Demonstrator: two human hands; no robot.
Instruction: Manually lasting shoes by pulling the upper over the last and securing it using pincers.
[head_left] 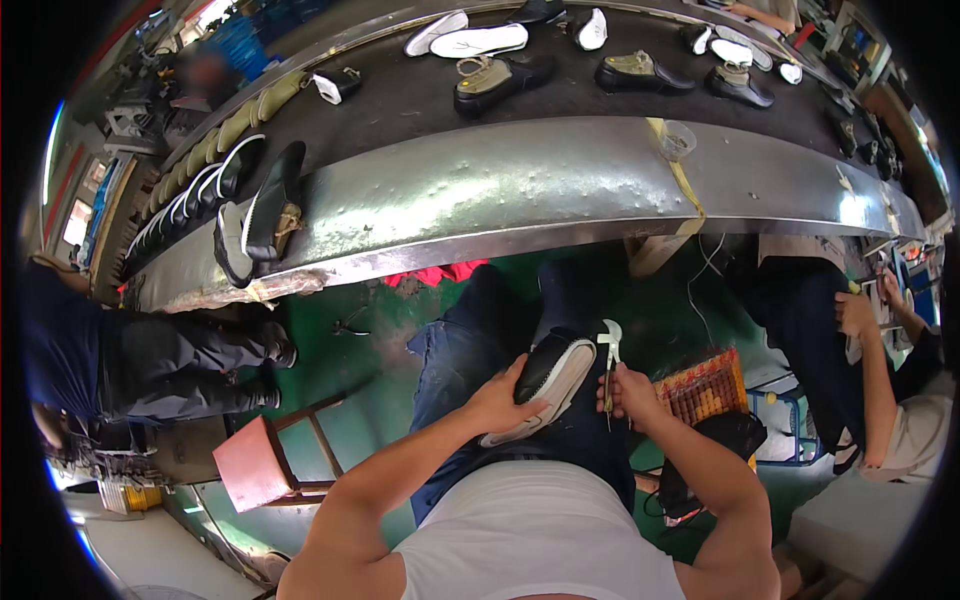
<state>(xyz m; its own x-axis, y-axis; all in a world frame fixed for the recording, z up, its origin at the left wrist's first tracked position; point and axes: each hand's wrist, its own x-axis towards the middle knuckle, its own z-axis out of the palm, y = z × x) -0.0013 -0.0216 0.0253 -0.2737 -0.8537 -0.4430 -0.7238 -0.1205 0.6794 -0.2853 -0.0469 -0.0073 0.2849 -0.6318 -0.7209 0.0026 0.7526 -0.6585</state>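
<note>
My left hand (503,400) grips a black shoe (553,384) above my lap, its pale sole turned up toward me. White stitching runs along the edge between the black upper and the sole. To the right of the shoe, my right hand (632,393) is closed around the handles of metal pincers (611,345) with a hammer-like head. The head points up and away from me, close to the shoe but apparently apart from it. The fingers partly cover the handles.
A long metal-edged bench (480,190) stands ahead, with shoes (503,82) on its dark top and a clear plastic cup (677,140) at its edge. A pink stool (255,465) stands left; another tool (350,324) lies on the green floor. People are on both sides.
</note>
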